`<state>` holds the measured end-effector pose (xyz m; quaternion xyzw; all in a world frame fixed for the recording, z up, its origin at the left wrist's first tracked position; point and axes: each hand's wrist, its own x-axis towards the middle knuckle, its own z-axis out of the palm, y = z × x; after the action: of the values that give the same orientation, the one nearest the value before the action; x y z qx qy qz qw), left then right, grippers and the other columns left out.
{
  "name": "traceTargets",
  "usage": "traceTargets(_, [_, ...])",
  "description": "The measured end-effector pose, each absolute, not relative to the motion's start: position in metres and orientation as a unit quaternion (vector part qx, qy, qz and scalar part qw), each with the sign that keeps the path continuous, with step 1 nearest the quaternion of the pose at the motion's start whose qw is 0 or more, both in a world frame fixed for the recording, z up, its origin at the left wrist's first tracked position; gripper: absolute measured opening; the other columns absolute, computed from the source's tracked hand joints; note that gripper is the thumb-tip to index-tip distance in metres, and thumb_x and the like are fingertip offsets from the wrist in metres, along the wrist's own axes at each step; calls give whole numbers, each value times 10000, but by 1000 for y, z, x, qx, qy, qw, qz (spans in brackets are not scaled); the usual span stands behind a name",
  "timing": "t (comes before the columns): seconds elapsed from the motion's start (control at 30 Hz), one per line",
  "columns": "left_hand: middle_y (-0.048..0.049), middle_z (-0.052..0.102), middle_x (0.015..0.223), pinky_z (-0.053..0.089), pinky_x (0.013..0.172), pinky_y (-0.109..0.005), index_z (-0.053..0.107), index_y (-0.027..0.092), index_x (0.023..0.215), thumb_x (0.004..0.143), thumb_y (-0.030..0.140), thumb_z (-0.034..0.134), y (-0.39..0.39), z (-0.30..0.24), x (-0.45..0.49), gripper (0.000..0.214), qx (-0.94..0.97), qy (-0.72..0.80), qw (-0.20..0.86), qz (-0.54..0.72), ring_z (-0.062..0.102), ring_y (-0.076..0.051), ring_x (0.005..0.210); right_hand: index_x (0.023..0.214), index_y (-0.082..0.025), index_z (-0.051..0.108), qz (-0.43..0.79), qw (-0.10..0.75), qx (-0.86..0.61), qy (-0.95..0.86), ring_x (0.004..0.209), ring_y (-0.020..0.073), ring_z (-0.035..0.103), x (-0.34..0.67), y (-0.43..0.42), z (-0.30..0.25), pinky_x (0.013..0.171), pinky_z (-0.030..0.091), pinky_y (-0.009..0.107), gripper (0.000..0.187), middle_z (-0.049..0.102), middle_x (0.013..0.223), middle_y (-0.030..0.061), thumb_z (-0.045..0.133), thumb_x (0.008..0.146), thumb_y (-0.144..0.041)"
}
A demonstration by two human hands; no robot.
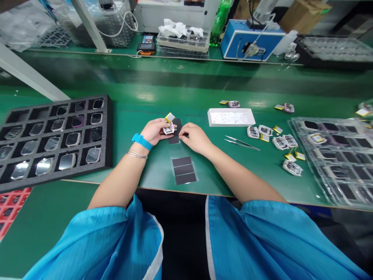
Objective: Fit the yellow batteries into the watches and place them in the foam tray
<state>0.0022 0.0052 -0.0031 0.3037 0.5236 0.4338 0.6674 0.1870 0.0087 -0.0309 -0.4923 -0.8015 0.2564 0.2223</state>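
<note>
My left hand (155,131) is closed around a small white smartwatch case (168,129), its inside facing up. A silver and yellow battery (169,117) sticks out from the top of that case. Close by on the right, my right hand (194,137) has its thumb and forefinger pinched at the edge of a sheet of black strips (175,137); anything between the fingertips is too small to make out. Nearer the table's front edge lies a clear sheet with black rectangular stickers (184,170). Tweezers (241,143) rest on the green table to the right.
A black foam tray (108,132) of watches stands at the left. Right of my hands are a white box (231,118), several open watch cases (280,142) with batteries, and stacked clear trays (313,155). A blue device (252,41) sits on the back shelf.
</note>
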Motion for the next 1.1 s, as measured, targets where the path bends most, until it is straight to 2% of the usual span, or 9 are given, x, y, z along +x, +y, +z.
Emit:
traceTargets(0.1, [-79, 751, 819, 612, 817, -424, 628, 121, 791, 715, 77, 679, 4, -2, 3, 102, 311, 533, 674, 406, 709, -167, 750, 836, -183, 738, 219, 232, -477, -819, 999, 247, 622, 182, 4, -41, 1002, 470, 446, 104, 680, 1024, 88, 680, 806, -102])
traceTargets(0.4, [-80, 743, 803, 620, 785, -397, 628, 118, 788, 725, 49, 660, 5, -2, 5, 98, 310, 533, 685, 388, 699, -159, 693, 767, -196, 725, 220, 245, -489, -808, 1003, 245, 588, 179, 10, -50, 1002, 451, 464, 48, 631, 1011, 73, 727, 794, -156])
traceTargets(0.53, [-77, 740, 799, 618, 765, -373, 625, 117, 792, 736, 44, 646, 5, -3, 6, 94, 312, 534, 683, 389, 698, -154, 677, 759, -185, 682, 209, 230, -506, -805, 1042, 256, 551, 175, 9, -52, 998, 439, 458, 100, 611, 1040, 90, 668, 850, -146])
traceTargets(0.63, [-70, 739, 791, 619, 749, -352, 632, 118, 784, 732, 45, 643, 5, -3, 5, 90, 314, 534, 682, 388, 692, -146, 670, 817, -202, 641, 189, 240, -456, -836, 1062, 263, 537, 181, -3, -49, 961, 449, 445, 81, 615, 1095, 93, 631, 880, -152])
traceTargets(0.7, [-72, 739, 789, 619, 734, -338, 633, 117, 773, 724, 48, 655, 5, -2, 6, 87, 316, 532, 683, 388, 688, -141, 666, 841, -218, 622, 164, 266, -417, -853, 1072, 267, 542, 187, -13, -42, 958, 440, 452, 74, 633, 1107, 91, 611, 905, -184])
traceTargets(0.8, [-72, 741, 791, 620, 701, -315, 634, 119, 774, 718, 59, 678, 4, -1, 8, 94, 323, 532, 678, 391, 682, -135, 654, 849, -233, 611, 134, 365, -386, -837, 1072, 263, 573, 196, -24, -30, 978, 427, 464, 104, 674, 1088, 87, 574, 943, -258])
traceTargets(0.9, [-53, 721, 739, 631, 692, -331, 627, 126, 767, 701, 77, 723, 0, 0, 13, 126, 336, 536, 666, 396, 668, -132, 616, 833, -244, 610, 208, 447, -395, -775, 1013, 233, 637, 197, -25, -23, 952, 468, 430, 125, 720, 1024, 59, 584, 936, -310])
traceTargets(1.0, [-24, 672, 665, 637, 660, -317, 627, 129, 771, 695, 92, 742, -4, -1, 19, 143, 355, 528, 667, 387, 647, -121, 578, 781, -238, 621, 337, 457, -430, -702, 868, 203, 681, 194, -19, -26, 858, 521, 381, 144, 739, 873, 23, 682, 846, -351])
traceTargets(1.1, [-19, 652, 651, 630, 622, -279, 638, 125, 778, 700, 93, 732, -8, -2, 24, 126, 366, 522, 670, 380, 638, -112, 576, 728, -224, 623, 418, 458, -438, -651, 817, 193, 689, 193, -14, -29, 828, 538, 365, 224, 739, 820, 17, 772, 737, -391])
